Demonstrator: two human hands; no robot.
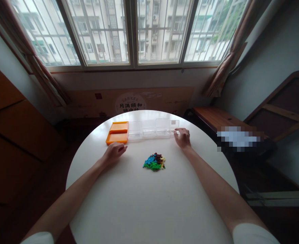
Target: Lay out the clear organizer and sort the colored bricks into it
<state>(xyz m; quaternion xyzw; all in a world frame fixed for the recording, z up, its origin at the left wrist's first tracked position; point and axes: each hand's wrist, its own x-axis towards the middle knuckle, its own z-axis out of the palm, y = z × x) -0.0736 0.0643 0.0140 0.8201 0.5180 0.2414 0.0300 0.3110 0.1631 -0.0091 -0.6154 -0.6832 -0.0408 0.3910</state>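
Observation:
A row of clear plastic compartment boxes (151,128) lies at the far side of the round white table (149,203), with an orange tray (117,133) joined at its left end. My left hand (113,151) rests on the table just in front of the orange tray, fingers loosely curled, holding nothing I can see. My right hand (183,137) touches the right end of the clear boxes, fingers bent against the edge. Between my arms sits a small pile of coloured bricks (154,162), blue, green, yellow and dark red.
Behind the table a cardboard panel (131,101) leans under a barred window (131,30). A wooden bench (215,118) stands at the right, wooden furniture (17,128) at the left. Curtains hang at both window ends.

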